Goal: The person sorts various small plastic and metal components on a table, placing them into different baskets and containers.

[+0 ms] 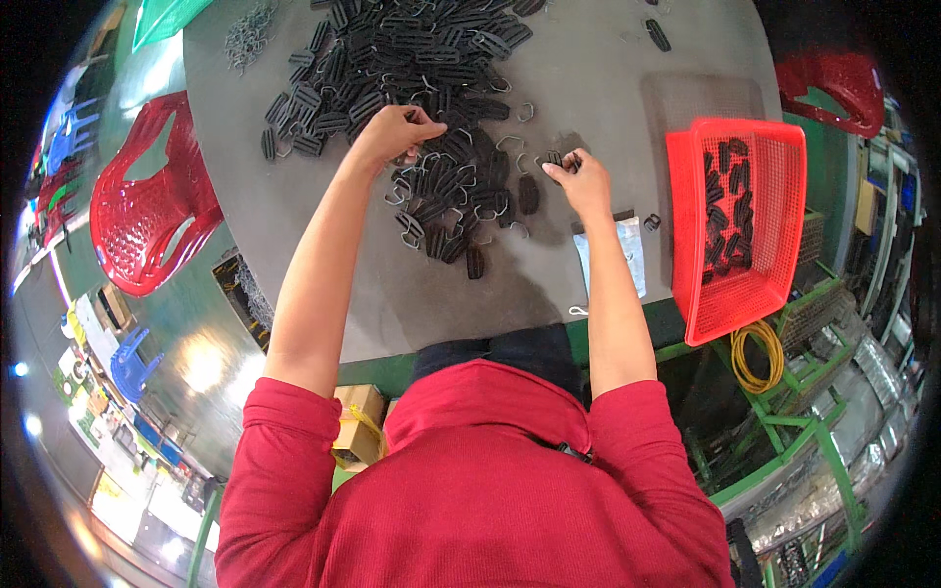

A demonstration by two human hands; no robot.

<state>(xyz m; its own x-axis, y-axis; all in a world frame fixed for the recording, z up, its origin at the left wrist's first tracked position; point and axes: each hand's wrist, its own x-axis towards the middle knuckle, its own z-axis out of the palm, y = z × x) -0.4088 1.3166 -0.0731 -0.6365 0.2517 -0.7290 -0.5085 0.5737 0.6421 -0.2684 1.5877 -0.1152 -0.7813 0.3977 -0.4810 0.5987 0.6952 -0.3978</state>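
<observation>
A large heap of black slotted plastic buckles (412, 59) covers the far middle of the grey table. Closer to me lies a smaller pile of black buckles with bent metal wire hooks (441, 191). My left hand (390, 135) is over the near edge of the big heap, thumb and fingers pinched together; what they hold, if anything, is too small to make out. To the right of the small pile, my right hand (582, 184) grips a black buckle (554, 158) between thumb and fingers. A few loose wire hooks (524, 112) lie between the hands.
A red plastic basket (684, 235) with black buckles inside stands at the table's right edge. Loose metal hooks (251, 37) form a small heap at far left. Under my right forearm is a pale blue-white packet (630, 257). Red chairs (147, 211) flank the grey table (382, 314).
</observation>
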